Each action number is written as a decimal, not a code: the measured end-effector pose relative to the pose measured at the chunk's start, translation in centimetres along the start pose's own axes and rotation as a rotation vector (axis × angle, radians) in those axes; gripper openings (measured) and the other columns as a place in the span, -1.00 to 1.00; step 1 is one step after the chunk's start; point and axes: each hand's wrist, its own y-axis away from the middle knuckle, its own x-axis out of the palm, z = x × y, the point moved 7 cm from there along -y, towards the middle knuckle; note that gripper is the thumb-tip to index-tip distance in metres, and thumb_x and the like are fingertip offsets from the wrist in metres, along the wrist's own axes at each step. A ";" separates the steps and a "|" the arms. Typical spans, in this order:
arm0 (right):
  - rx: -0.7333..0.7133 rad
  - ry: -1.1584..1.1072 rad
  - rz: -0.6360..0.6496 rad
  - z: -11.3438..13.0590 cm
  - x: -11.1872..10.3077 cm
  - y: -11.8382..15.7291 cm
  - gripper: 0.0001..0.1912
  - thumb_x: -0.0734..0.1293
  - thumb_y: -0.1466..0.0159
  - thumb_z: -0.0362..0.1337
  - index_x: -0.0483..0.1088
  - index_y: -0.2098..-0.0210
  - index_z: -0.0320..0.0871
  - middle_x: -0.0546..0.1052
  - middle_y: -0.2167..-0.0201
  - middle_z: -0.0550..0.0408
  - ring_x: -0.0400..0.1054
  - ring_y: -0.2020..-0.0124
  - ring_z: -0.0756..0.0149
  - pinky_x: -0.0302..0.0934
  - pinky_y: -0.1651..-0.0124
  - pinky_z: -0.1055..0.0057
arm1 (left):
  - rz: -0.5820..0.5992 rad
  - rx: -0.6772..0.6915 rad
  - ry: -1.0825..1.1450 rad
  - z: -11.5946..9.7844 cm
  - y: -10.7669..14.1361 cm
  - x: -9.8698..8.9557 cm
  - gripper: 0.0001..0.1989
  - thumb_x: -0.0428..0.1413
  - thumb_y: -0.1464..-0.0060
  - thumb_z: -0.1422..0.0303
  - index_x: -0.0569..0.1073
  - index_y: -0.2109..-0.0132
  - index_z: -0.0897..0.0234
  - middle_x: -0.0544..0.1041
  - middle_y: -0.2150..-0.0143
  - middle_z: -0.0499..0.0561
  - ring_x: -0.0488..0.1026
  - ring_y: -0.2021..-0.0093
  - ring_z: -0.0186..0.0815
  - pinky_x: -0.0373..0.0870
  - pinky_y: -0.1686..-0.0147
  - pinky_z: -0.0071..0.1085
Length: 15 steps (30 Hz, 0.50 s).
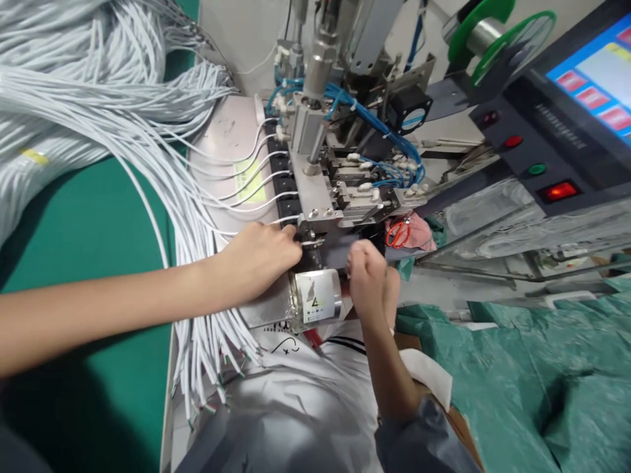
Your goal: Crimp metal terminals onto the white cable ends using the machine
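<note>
My left hand point(263, 253) lies at the near end of the machine's black slotted block point(288, 203), fingers bent and pressed together. A thin pale cable end point(311, 244) sticks out beyond its fingertips. Several white cables point(261, 190) lie side by side in the slots above this hand. My right hand point(369, 279) is closed in a fist, right of a metal cylinder with a white label point(317, 295). What its fingers hold, if anything, is hidden. Metal clamps and pneumatic cylinders point(359, 197) stand just beyond both hands.
A large bundle of white cables point(98, 98) covers the green mat point(142, 230) at left, its loose ends point(217, 368) hanging near my lap. A control panel point(557, 125) and green spool point(483, 39) are at right. Orange-handled scissors point(397, 234) lie by a pink cloth point(419, 233).
</note>
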 end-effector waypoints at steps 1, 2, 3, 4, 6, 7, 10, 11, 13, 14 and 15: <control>-0.057 0.044 -0.090 1.2 -0.7 1.5 -0.73 0.13 -0.28 -0.29 0.17 0.56 -0.14 0.17 0.65 0.25 0.04 0.61 0.48 0.00 0.52 0.50 | 0.002 -0.038 -0.015 0.4 -0.1 0.0 -0.81 -0.03 0.03 0.61 0.46 0.34 0.38 0.44 0.41 0.10 0.40 0.53 -0.26 -0.01 0.64 -0.42; -0.116 0.073 -0.139 2.5 -1.0 3.2 -0.75 0.14 -0.28 -0.31 0.22 0.53 -0.15 0.22 0.64 0.24 0.08 0.61 0.48 0.02 0.51 0.51 | 0.002 -0.075 -0.029 0.8 -0.2 0.0 -0.79 -0.05 0.01 0.62 0.47 0.32 0.40 0.45 0.40 0.13 0.42 0.51 -0.25 0.00 0.63 -0.42; -0.174 0.111 -0.079 3.6 -0.3 4.8 -0.81 0.17 -0.26 -0.34 0.28 0.48 -0.16 0.30 0.62 0.22 0.13 0.60 0.48 0.06 0.50 0.51 | 0.005 -0.108 -0.039 1.2 -0.2 0.0 -0.78 -0.06 0.00 0.62 0.47 0.30 0.42 0.46 0.39 0.15 0.43 0.49 -0.23 0.01 0.62 -0.43; -0.227 0.140 0.014 4.6 0.9 6.5 -0.86 0.20 -0.25 -0.36 0.33 0.43 -0.16 0.35 0.60 0.21 0.18 0.60 0.48 0.09 0.49 0.52 | 0.007 -0.127 -0.041 1.5 -0.3 0.1 -0.78 -0.06 -0.01 0.62 0.47 0.29 0.44 0.46 0.39 0.17 0.44 0.47 -0.22 0.02 0.61 -0.43; -0.247 0.236 0.274 5.4 4.3 9.4 -0.94 0.27 -0.21 -0.36 0.39 0.34 -0.17 0.47 0.53 0.15 0.28 0.56 0.44 0.17 0.43 0.50 | 0.004 -0.143 -0.035 1.9 -0.4 0.3 -0.77 -0.06 -0.01 0.63 0.48 0.29 0.45 0.46 0.41 0.17 0.45 0.46 -0.22 0.03 0.60 -0.44; -0.239 0.267 0.341 5.5 5.6 10.5 -0.92 0.30 -0.19 -0.34 0.41 0.31 -0.19 0.51 0.51 0.12 0.32 0.54 0.41 0.19 0.41 0.49 | -0.007 -0.142 -0.029 2.1 -0.4 0.4 -0.77 -0.07 0.00 0.64 0.48 0.30 0.46 0.45 0.43 0.17 0.45 0.46 -0.23 0.03 0.59 -0.45; -0.231 0.270 0.378 5.8 8.3 11.9 -0.90 0.32 -0.18 -0.34 0.42 0.29 -0.20 0.54 0.50 0.10 0.37 0.53 0.38 0.22 0.39 0.48 | -0.076 -0.135 -0.016 2.3 -0.3 0.2 -0.76 -0.08 0.01 0.66 0.48 0.36 0.46 0.44 0.48 0.16 0.44 0.48 -0.24 0.03 0.58 -0.44; -0.246 0.259 0.365 6.0 8.7 11.9 -0.91 0.30 -0.19 -0.37 0.43 0.30 -0.19 0.54 0.50 0.11 0.39 0.52 0.38 0.22 0.39 0.49 | -0.112 -0.132 -0.010 2.2 -0.3 -0.1 -0.75 -0.08 0.01 0.66 0.48 0.39 0.46 0.43 0.49 0.15 0.43 0.48 -0.25 0.04 0.57 -0.43; -0.287 0.276 0.350 6.5 8.8 11.6 -0.86 0.25 -0.22 -0.41 0.43 0.27 -0.18 0.55 0.48 0.11 0.41 0.49 0.38 0.22 0.37 0.49 | -0.177 -0.103 0.024 1.8 -0.1 -0.7 -0.76 -0.07 0.03 0.66 0.47 0.43 0.44 0.41 0.51 0.12 0.41 0.49 -0.28 0.06 0.56 -0.43; -0.307 0.307 0.356 6.7 8.7 11.5 -0.82 0.23 -0.22 -0.43 0.42 0.22 -0.18 0.55 0.47 0.10 0.42 0.47 0.37 0.22 0.37 0.49 | -0.207 -0.068 0.059 1.3 0.0 -1.0 -0.77 -0.07 0.02 0.64 0.47 0.44 0.42 0.40 0.52 0.09 0.39 0.51 -0.30 0.06 0.57 -0.43; -0.327 0.349 0.375 6.9 8.5 11.3 -0.79 0.22 -0.22 -0.45 0.42 0.19 -0.19 0.55 0.47 0.10 0.42 0.46 0.36 0.21 0.37 0.48 | -0.239 -0.017 0.109 0.6 0.2 -1.4 -0.78 -0.06 0.00 0.61 0.46 0.45 0.40 0.40 0.53 0.07 0.38 0.52 -0.32 0.07 0.57 -0.43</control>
